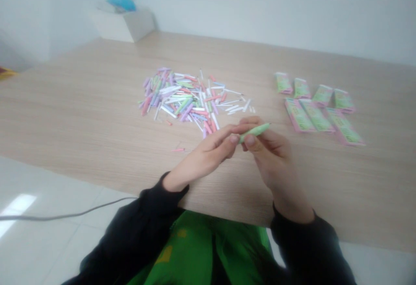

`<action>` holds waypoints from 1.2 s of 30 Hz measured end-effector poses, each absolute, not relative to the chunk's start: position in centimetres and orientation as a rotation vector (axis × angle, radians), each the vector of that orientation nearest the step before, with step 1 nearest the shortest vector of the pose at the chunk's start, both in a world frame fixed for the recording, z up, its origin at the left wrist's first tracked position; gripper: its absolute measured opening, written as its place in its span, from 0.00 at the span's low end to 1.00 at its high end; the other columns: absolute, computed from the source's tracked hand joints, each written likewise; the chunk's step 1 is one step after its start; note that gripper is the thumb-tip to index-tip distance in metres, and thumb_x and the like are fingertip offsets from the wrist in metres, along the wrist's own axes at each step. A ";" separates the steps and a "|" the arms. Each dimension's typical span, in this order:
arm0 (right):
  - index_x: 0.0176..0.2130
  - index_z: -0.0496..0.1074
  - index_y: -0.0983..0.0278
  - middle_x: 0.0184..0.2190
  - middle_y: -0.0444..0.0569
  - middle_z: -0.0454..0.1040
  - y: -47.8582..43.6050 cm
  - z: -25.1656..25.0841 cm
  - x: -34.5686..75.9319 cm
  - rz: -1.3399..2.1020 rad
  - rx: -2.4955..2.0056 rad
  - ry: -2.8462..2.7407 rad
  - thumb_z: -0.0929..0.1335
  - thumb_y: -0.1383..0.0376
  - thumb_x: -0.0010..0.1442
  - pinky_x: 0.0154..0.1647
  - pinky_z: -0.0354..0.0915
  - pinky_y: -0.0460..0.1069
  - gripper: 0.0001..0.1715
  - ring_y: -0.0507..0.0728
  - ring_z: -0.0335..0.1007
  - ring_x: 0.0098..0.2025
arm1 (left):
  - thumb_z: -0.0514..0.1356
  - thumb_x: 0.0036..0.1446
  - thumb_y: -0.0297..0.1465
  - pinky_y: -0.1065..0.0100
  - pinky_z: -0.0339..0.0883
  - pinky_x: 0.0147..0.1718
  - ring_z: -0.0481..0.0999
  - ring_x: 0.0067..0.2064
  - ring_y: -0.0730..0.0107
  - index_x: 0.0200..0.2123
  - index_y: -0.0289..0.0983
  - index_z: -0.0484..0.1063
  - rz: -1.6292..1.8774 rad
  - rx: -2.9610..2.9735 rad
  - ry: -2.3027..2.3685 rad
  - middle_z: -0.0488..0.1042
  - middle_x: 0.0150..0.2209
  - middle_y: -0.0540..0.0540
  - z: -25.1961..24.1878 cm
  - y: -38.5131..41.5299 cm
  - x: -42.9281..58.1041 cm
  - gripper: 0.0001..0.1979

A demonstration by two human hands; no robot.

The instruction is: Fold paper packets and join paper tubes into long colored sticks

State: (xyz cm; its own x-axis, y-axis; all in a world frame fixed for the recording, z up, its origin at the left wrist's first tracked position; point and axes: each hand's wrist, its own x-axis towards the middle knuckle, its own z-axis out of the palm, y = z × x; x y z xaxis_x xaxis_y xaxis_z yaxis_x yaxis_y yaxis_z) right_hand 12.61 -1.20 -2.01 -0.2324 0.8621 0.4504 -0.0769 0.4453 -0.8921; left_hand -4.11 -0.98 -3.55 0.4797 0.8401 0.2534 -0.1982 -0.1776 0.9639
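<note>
My left hand (208, 155) and my right hand (268, 157) meet above the wooden table, close to the viewer. Between their fingertips is a pale green paper tube (255, 132), its tip pointing right. The right thumb and fingers pinch most of it, while the left fingers hold its near end. A loose heap of thin pink, white, lilac, green and blue paper sticks (185, 98) lies just beyond my left hand. One pink stick (178, 150) lies apart from the heap. Several pink-edged green paper packets (316, 109) lie in rows to the right of my right hand.
The light wood-grain table (81, 103) reaches back to a white wall. A white box (122, 25) with something blue on top stands beyond its far corner. A grey cable (71, 214) crosses the white tiled floor at the lower left.
</note>
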 end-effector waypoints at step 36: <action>0.42 0.81 0.55 0.35 0.43 0.83 -2.7 0.2 13.0 1.048 -0.803 -1.449 0.75 0.67 0.62 0.27 0.77 0.49 0.08 0.54 0.79 0.29 | 0.62 0.68 0.38 0.71 0.74 0.32 0.78 0.31 0.73 0.57 0.35 0.74 0.809 1.278 0.345 0.79 0.38 0.44 -3.8 -1.9 -5.3 0.18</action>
State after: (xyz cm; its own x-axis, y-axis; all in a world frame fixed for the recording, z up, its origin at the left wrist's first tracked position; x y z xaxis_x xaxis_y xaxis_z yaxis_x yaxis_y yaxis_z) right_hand 13.04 -2.66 0.19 -0.1478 0.9123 0.3820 -0.0769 0.3745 -0.9240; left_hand -5.26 -1.88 -3.76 0.6846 0.7011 0.1993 -0.3422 0.0678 0.9372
